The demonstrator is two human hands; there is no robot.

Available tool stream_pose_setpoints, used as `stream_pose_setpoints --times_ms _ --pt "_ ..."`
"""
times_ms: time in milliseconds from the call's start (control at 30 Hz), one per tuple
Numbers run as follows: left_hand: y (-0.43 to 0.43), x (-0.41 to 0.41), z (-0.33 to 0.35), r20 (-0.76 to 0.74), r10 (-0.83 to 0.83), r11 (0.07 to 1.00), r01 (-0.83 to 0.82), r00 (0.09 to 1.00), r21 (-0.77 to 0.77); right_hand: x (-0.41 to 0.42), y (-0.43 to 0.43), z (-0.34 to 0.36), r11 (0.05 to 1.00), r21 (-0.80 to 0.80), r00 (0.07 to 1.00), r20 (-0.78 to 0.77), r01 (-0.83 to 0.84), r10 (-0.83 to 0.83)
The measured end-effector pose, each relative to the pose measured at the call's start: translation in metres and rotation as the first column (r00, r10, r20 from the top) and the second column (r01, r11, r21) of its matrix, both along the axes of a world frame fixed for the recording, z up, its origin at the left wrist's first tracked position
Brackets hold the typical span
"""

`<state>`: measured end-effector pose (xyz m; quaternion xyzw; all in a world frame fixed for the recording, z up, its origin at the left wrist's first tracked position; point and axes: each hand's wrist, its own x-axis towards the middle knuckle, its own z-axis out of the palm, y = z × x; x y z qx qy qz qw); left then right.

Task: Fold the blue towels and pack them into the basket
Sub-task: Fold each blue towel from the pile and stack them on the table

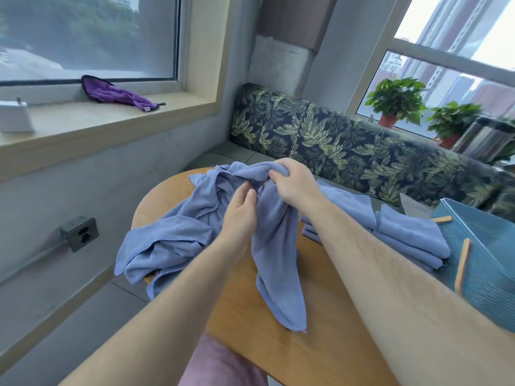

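Note:
A heap of crumpled blue towels [172, 240] lies on the left half of the round wooden table [315, 341]. My right hand [295, 185] grips one blue towel [278, 263] by a bunched edge and holds it up; its free end hangs down onto the table. My left hand [241, 215] touches the same towel just below, fingers loosely bent against the cloth. A stack of folded blue towels [401, 232] sits to the right, partly hidden by my right forearm. The teal basket [490, 263] stands at the table's right edge, tilted toward me.
A cushioned bench with a leaf-pattern backrest [334, 140] runs behind the table. A purple cloth [117, 93] and a white box [14, 118] lie on the window sill at left. Two potted plants [395, 98] stand on the right sill. A wall socket [80, 232] juts out at low left.

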<state>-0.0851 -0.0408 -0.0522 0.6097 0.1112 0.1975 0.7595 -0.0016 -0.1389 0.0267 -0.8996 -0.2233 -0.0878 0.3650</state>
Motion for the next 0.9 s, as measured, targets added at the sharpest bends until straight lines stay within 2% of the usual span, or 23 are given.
stream_pose_setpoints --times_ms 167,333,467,567,667,767,900 --pt "0.008 0.039 0.057 -0.007 -0.027 0.995 0.027 1.000 0.095 -0.002 -0.010 0.025 0.990 0.136 0.997 0.069 0.022 -0.032" --pt "0.013 0.055 0.116 0.024 -0.052 0.998 0.053 0.998 -0.023 -0.006 -0.018 0.064 0.987 0.159 0.997 0.064 0.027 -0.038" --pt "0.015 0.048 0.145 0.030 -0.057 0.998 0.057 0.998 0.003 -0.012 -0.018 0.088 0.970 0.242 0.999 -0.042 -0.004 0.015" --pt "0.017 0.033 0.158 0.075 -0.138 0.989 0.134 0.988 0.056 -0.016 -0.014 0.100 0.925 0.379 0.991 -0.130 0.026 0.026" --pt "0.018 0.023 0.167 0.130 -0.237 0.971 0.233 0.963 0.046 -0.016 -0.020 0.109 0.852 0.522 0.975 -0.203 0.032 0.087" --pt "0.012 0.022 0.178 0.155 -0.277 0.956 0.256 0.948 0.144 -0.021 -0.034 0.122 0.832 0.554 0.961 -0.246 0.031 0.128" --pt "-0.015 0.016 0.187 0.128 -0.304 0.931 0.267 0.944 0.248 -0.034 -0.069 0.136 0.863 0.500 0.976 -0.216 0.076 0.039"
